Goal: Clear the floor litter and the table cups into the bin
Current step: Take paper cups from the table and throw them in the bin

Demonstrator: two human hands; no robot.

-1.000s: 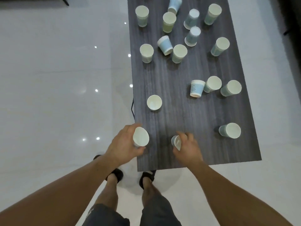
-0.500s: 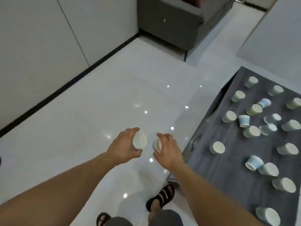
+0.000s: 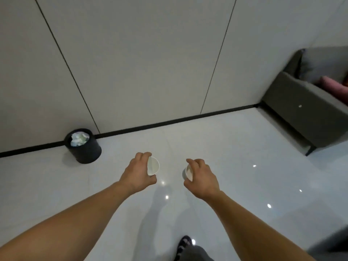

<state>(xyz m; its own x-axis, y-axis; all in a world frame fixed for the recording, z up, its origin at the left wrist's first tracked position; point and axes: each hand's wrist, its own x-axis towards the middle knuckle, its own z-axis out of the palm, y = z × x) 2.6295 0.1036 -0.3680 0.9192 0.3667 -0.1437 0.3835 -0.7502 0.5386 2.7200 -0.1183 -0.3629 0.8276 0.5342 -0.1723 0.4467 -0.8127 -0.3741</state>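
Both hands are carrying paper cups over the white floor (image 3: 235,147).

The left hand (image 3: 136,172) is gripping a white cup (image 3: 153,166), fingers curled round its side, mouth facing right. The right hand (image 3: 202,178) is holding a second cup (image 3: 188,172) the same way, mouth facing left. The black bin (image 3: 85,150), holding crumpled litter (image 3: 79,139), is standing against the wall (image 3: 141,63), well ahead to the left. A grey sofa (image 3: 308,113) is sitting at right.

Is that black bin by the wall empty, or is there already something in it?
Not empty: the black bin holds crumpled white and pale-blue litter reaching near its rim.
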